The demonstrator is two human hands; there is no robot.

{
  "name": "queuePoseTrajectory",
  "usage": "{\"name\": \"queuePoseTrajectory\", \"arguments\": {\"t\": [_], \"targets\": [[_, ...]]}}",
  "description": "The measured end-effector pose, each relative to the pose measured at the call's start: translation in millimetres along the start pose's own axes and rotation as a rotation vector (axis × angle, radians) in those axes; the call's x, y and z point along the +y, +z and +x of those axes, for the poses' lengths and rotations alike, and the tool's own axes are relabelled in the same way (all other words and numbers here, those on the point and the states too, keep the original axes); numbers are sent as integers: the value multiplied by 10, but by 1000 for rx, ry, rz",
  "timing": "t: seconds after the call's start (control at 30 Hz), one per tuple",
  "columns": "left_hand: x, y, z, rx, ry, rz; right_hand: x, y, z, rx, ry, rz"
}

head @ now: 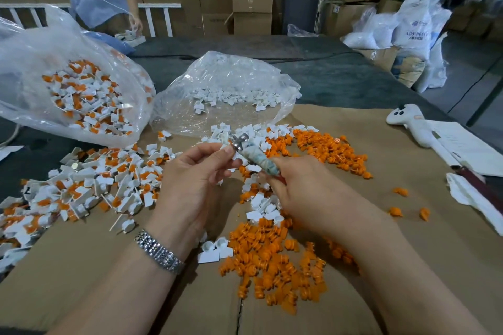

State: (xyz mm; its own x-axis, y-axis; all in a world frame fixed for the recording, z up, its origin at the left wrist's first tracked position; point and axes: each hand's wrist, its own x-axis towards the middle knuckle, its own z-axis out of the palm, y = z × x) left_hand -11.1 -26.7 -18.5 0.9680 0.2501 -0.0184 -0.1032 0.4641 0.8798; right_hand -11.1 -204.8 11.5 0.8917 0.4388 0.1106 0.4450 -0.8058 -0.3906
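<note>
The right hand has its fingers curled tight round the tape-wrapped handle of a small tool. The tool is held slanting in the air above the middle of the cardboard-covered counter. The left hand meets it from the other side, thumb and forefinger pinched on the metal tip, with the other fingers loosely curled beneath. I cannot tell whether a small part sits between those fingertips, since the thumb hides the spot. The work looks like seating or freeing a piece at the tip, and it will go best if the right hand holds the handle steady and lets the left do the fine work. The pinch should stay close to the tip and in line with the shaft, because a sideways pull would likely cock the piece. Supplies lie within easy reach: loose white caps just under the hands, orange plugs heaped toward the near edge, and joined white-and-orange pieces spread off to the left (more of them fill the clear bag behind). Working low over the cardboard seems wise, so that a dropped part lands among its own kind and does not bounce off the counter.
</note>
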Motion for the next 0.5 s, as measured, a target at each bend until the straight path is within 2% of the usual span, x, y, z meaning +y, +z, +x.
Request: {"name": "queuePoseTrajectory", "arguments": {"t": [0.1, 0.27, 0.37, 0.43, 0.5], "targets": [[23, 5, 19, 15, -32, 4, 4, 13, -2, 10, -3, 21], [78, -34, 32, 11, 4, 32, 88, -174, -59, -52, 42, 339], [69, -71, 37, 4, 38, 147, 212, -273, -52, 84, 140, 482], [45, -92, 38, 14, 65, 293, 313, -253, -5, 222, 191, 386], [19, -114, 40, 52, 105, 455, 425, -201, 49, 260, 292, 125]]}}
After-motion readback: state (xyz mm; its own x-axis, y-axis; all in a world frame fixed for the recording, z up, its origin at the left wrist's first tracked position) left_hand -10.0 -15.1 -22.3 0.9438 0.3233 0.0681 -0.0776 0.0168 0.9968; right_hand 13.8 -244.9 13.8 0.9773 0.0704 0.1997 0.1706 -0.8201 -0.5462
